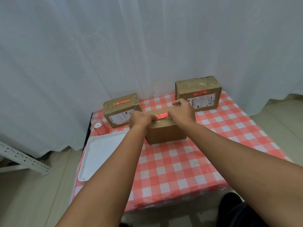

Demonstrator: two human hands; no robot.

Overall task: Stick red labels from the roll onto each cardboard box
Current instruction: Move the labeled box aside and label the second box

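Note:
Three cardboard boxes stand on the checked table. The middle box [165,131] carries a red label [162,115] on its top. My left hand [141,119] presses the label's left end, and my right hand [182,110] holds down its right end, fingers curled over the strip. The left box [122,110] has a red label [122,101] along its top. On the right box [198,94] a red label [200,92] sits above a white shipping sticker. The red label roll [100,127] lies at the table's left edge.
A white tray [98,154] lies on the left part of the red-and-white checked tablecloth [188,169]. White curtains hang behind the table. A white perforated metal bracket [24,158] sits on the floor at the left.

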